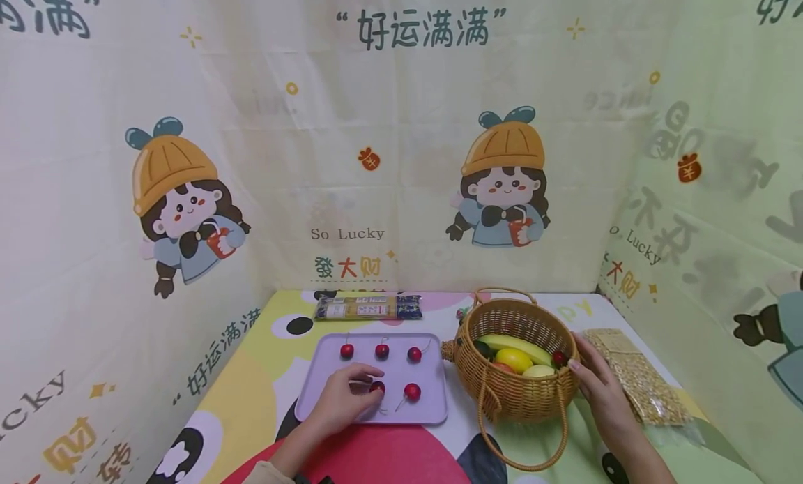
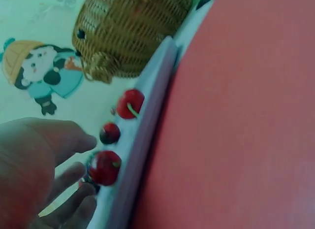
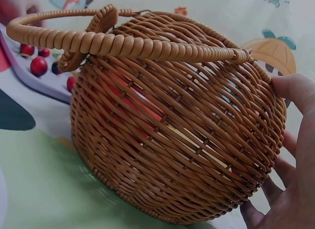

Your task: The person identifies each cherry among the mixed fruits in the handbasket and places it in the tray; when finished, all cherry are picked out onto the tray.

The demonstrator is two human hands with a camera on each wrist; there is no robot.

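My left hand (image 1: 343,400) reaches over the lilac tray (image 1: 314,407), its thumb and fingers spread apart beside a red cherry (image 1: 377,386). In the left wrist view that hand (image 2: 44,165) shows a gap between thumb and fingers, with a cherry (image 2: 104,167) near the fingertips. Several more stemmed cherries, one of them at the front right (image 1: 412,392), lie on the tray. My right hand (image 1: 605,393) grips the right side of the brown wicker basket (image 1: 521,404), thumb at the rim (image 3: 290,88). Inside are a yellow lemon (image 1: 514,360), a banana (image 1: 508,343) and a cherry (image 1: 558,359).
Behind the tray lie long packets of noodles (image 1: 369,307). A clear bag of grains (image 1: 640,379) lies right of the basket. The basket's front handle (image 1: 523,466) hangs down toward me. Printed cloth (image 1: 426,177) walls in the table's back and sides.
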